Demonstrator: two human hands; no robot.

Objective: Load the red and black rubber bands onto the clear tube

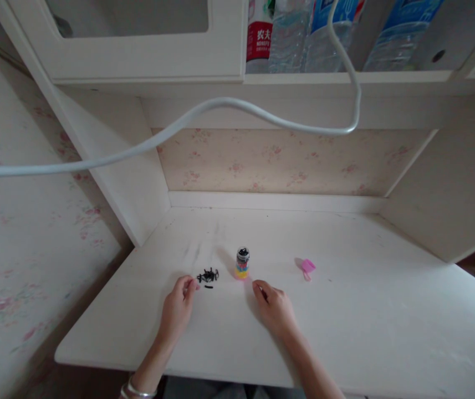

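Desk (345, 332): white, faint grey scuffs. Small pieces (208, 275) by my left hand (178, 307): black. Jar (243, 262): black on top, then blue, pink and yellow bands. Scoop (307, 267): bright pink. Wallpaper (270, 163): cream, pink flower sprigs. Cable (220, 103): white. Bottle label (259, 41): red, white lettering. My bracelet (137, 391): silver.

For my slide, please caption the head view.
Left hand by small black pieces, right hand near small jar, pink object on white desk.

Far beyond the right hand (276, 311), up on the shelf (345, 78), a bottle's red label (259, 43) reads "农夫" above small "NONGFU" lettering.
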